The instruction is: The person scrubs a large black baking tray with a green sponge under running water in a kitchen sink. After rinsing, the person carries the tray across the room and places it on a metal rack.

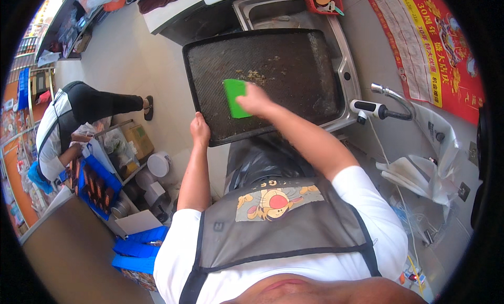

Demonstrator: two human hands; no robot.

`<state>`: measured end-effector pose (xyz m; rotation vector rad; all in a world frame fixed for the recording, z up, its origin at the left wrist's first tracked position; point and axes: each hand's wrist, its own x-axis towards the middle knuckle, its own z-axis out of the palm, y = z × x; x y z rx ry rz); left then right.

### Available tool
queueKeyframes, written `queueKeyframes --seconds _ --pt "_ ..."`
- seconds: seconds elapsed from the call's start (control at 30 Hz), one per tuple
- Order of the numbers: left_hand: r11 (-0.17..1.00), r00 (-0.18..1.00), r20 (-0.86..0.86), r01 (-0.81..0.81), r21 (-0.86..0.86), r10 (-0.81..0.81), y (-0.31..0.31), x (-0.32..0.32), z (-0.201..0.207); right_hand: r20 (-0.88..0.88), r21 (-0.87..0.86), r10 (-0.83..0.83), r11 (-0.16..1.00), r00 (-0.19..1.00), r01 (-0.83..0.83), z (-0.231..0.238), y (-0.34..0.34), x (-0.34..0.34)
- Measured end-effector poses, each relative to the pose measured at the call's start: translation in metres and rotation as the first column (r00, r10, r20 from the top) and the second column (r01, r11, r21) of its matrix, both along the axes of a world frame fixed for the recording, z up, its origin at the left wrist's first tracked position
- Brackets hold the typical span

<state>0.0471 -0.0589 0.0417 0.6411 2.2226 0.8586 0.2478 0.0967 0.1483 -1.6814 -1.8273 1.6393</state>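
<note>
Pale floor [107, 57] spreads toward ten o'clock. Before me, the left hand [200, 130] has fingers clamped on a black, ribbed, rectangular tray [296, 57] at eight; the right hand [256, 101] clamps a flat green scraper [234, 97] over it, toward nine. Brown crumbs [254, 77] lie beyond, then a silver metal sink [348, 89] at one.

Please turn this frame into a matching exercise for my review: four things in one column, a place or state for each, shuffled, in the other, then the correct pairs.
Things
1. green flat tool
2. dark tray
3. left hand
4. tap

Places and states
A. gripping an edge near the lower left corner
B. white and black, at the picture's right
C. held in the right hand
D. speckled with light-coloured bits

Pairs: 1-C, 2-D, 3-A, 4-B
</note>
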Motion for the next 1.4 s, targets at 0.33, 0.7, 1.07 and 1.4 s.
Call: queueKeyframes --seconds 0.33,0.7,1.07,1.4 --pt "1.000 0.999 0.032 -0.006 -0.020 0.006 -0.003 0.006 0.012 0.232 0.029 -0.007 1.000 0.973 0.000 -0.033 0.016 -0.072" --pt "0.999 0.999 0.021 0.037 -0.014 -0.037 0.000 0.007 0.020 0.558 0.271 -0.315 0.944 0.768 0.190 -0.063 0.084 0.128" --pt "0.994 0.995 -0.054 0.081 -0.079 -0.086 -0.004 0.002 0.013 0.131 0.058 0.236 0.968 0.963 -0.245 -0.028 -0.041 -0.009" --pt "0.995 0.998 -0.003 0.058 -0.080 -0.058 -0.004 0.004 0.017 0.586 0.223 -0.300 0.953 0.753 0.206 -0.068 0.057 0.227"
